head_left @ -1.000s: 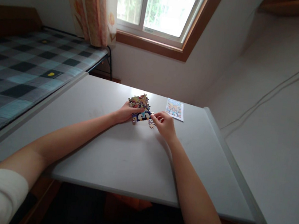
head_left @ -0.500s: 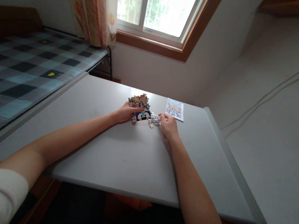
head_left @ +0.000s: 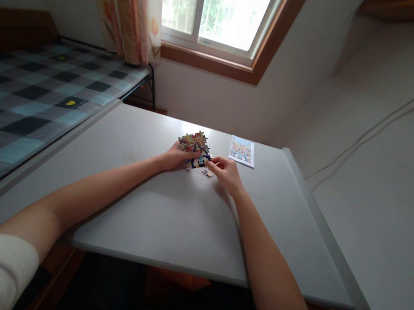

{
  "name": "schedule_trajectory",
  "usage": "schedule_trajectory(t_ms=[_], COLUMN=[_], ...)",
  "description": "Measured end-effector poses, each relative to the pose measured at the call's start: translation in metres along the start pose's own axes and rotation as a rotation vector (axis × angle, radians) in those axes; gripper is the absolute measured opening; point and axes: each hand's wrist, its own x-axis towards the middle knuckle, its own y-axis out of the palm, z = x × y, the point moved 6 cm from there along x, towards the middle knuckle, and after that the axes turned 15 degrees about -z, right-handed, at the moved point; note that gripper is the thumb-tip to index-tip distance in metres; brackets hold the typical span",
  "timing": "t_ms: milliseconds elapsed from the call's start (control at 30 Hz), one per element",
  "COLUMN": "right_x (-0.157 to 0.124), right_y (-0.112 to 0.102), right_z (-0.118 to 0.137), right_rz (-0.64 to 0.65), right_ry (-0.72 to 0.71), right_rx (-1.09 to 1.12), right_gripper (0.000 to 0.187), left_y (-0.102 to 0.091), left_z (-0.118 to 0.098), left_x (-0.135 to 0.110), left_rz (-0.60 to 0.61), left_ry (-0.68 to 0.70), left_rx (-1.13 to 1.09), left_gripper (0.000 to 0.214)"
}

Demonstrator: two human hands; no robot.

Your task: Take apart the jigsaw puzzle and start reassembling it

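My left hand (head_left: 177, 156) grips a partly joined jigsaw puzzle (head_left: 195, 142) by its left side, thumb across the front, holding it tilted above the table. The puzzle shows a crowded colourful picture with a blue-and-white cartoon face along its lower part. My right hand (head_left: 227, 173) is at the puzzle's lower right edge, thumb and finger pinched together there. Whether a loose piece sits between those fingertips is hidden. Below them, several loose puzzle pieces (head_left: 208, 173) lie on the table, partly covered by my right hand.
A printed picture sheet (head_left: 242, 151) lies on the grey-white table (head_left: 168, 221), beyond my right hand. To the left stands a bed with a checked mattress (head_left: 68, 76). A window (head_left: 218, 14) and a curtain (head_left: 130, 12) are at the back. A cable (head_left: 378, 127) runs along the right wall.
My right hand has moved left from the loose pieces to the puzzle's lower right edge, now covering most of the pile. The held puzzle has shifted slightly to the right.
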Motion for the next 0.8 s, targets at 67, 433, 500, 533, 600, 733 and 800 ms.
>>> schedule_trajectory(t_ms=[67,433,500,533,600,733,800], right_x=[0.001,0.001,0.001,0.0,0.0,-0.001,0.0], right_y=[-0.001,0.0,0.003,0.004,0.007,0.008,0.004], right_z=[-0.002,-0.007,-0.012,-0.015,-0.017,-0.014,-0.01], right_rz=[-0.026,-0.103,-0.068,-0.053,-0.014,0.012,-0.035], right_ry=[0.015,0.08,0.164,0.195,0.24,0.215,0.166], right_rx=[0.009,0.054,0.157,0.207,0.294,0.319,0.256], right_gripper=[0.047,0.041,0.044,0.045,0.046,0.046,0.047], left_y=[0.0,-0.005,-0.003,-0.002,-0.001,-0.001,-0.002], left_z=[0.001,0.002,0.003,0.004,0.004,0.005,0.005], left_x=[0.0,0.003,0.002,0.002,0.001,0.002,0.003], left_rz=[0.009,-0.066,-0.029,-0.01,0.019,0.022,0.003], left_ry=[0.01,0.05,0.018,0.001,-0.025,-0.036,-0.024], left_rx=[0.021,0.138,0.088,0.061,0.013,-0.01,0.0], left_gripper=[0.05,0.052,0.052,0.052,0.051,0.049,0.049])
